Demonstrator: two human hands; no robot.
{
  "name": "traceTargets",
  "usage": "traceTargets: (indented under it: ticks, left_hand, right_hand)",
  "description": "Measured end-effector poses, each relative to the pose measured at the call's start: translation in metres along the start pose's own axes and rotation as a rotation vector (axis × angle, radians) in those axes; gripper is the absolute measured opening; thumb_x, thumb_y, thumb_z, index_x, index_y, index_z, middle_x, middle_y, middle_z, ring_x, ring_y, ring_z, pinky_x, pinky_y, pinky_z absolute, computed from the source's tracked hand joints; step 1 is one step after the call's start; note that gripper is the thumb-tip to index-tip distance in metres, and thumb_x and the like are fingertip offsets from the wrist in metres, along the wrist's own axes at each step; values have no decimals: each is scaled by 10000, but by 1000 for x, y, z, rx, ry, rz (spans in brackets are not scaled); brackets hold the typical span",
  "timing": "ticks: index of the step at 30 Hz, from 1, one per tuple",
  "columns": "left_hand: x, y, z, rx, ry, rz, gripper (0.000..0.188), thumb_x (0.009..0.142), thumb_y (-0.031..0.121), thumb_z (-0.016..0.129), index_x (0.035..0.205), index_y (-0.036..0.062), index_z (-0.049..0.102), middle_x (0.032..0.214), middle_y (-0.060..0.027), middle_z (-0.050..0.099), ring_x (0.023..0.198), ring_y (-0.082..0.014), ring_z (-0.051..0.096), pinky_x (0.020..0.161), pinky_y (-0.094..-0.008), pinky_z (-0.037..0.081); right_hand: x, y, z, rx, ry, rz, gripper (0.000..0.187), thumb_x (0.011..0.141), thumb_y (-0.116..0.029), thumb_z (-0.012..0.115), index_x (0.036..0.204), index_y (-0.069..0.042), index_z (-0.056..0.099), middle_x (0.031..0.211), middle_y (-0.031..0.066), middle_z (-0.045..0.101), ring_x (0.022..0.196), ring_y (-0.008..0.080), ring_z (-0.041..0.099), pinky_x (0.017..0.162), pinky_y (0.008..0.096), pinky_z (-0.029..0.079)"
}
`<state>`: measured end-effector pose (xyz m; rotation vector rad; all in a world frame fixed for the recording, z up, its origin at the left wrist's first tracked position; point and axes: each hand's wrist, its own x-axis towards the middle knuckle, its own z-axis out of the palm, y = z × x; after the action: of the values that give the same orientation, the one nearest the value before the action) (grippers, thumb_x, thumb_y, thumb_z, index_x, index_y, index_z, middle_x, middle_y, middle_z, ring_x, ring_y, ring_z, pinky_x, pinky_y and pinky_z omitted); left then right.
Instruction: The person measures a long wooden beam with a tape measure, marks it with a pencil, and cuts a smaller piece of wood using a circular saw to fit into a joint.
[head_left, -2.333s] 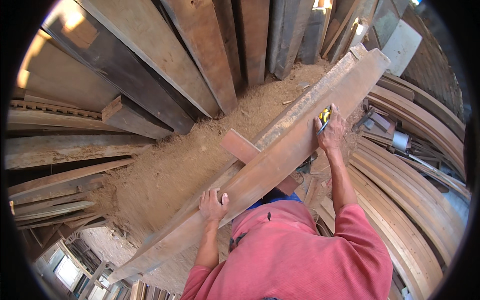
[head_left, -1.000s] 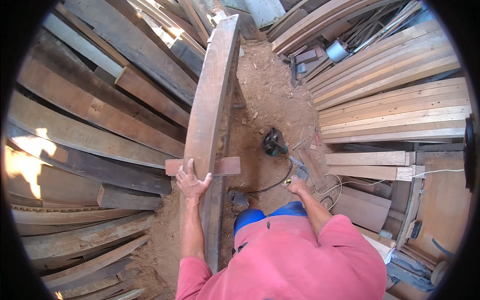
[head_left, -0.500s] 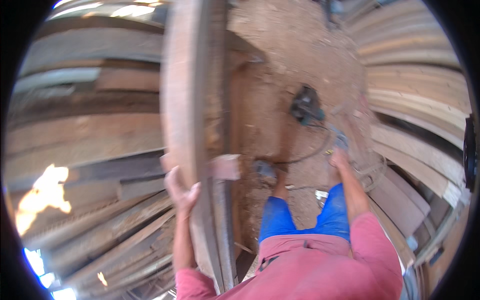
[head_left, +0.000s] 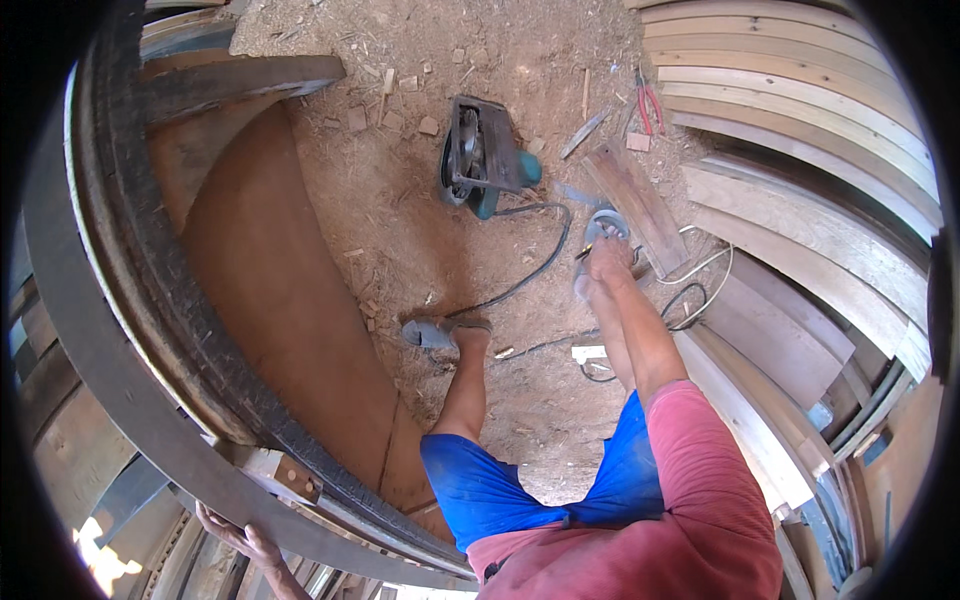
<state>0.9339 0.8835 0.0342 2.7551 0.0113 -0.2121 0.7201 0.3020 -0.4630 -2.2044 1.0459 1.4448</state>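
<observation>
Beside chip-littered ground (head_left: 380, 180), stacked boards (head_left: 790, 75), plank (head_left: 125, 400) at left hand (head_left: 240, 537)

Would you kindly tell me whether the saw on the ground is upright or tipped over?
The saw looks tipped: its base plate faces up, exposing the blade.

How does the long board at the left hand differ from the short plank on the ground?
The long board far outspans the short plank. The long board is raised, the left hand at its edge; the short plank lies on the ground. The long board looks greyer, the short plank browner. Both are wooden.
</observation>
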Motion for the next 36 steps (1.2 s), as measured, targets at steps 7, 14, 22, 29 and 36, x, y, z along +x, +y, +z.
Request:
traceTargets:
  ticks: [7,14,22,29,36]
  left_hand:
    - [-3,-4,-2,75,17,10,1079,810,793,562,1542,60,261,1528,-151,295,1438,-307,286,1167,-501,254]
    - [-7,-7,-2,72,52,-14,1092,812,787,551,1557,55,230,1563,-163,268,1454,-318,276,1173,-505,250]
    - [-3,-35,-15,197,111,-55,1113,801,772,556,1576,69,176,1571,-197,241,1434,-361,301,1135,-547,308]
    - [-21,-32,-28,129,157,-205,1118,774,743,626,1552,52,214,1509,-182,318,1383,-335,354,1126,-503,326]
    - [-3,8,-1,-23,41,38,1092,772,687,722,1532,62,248,1365,-163,489,1269,-274,481,1060,-434,394]
  right_hand:
    - [20,11,-18,102,-16,38,645,824,-254,682,1429,-135,492,1401,212,527,1368,391,437,1116,519,368]
    - [60,30,-7,239,303,-79,891,790,-337,736,1521,-20,336,1448,272,473,1350,403,461,1143,468,353]
    - [159,166,-12,-191,225,-19,829,830,-332,698,1504,10,357,1514,281,406,1389,420,421,1153,493,346]
    - [208,218,4,164,252,-175,732,830,-356,737,1435,-18,500,1363,226,597,1277,342,554,1073,421,430]
    - [162,261,21,145,339,-159,591,929,-312,619,1409,16,516,1447,257,510,1378,363,457,1161,410,335]
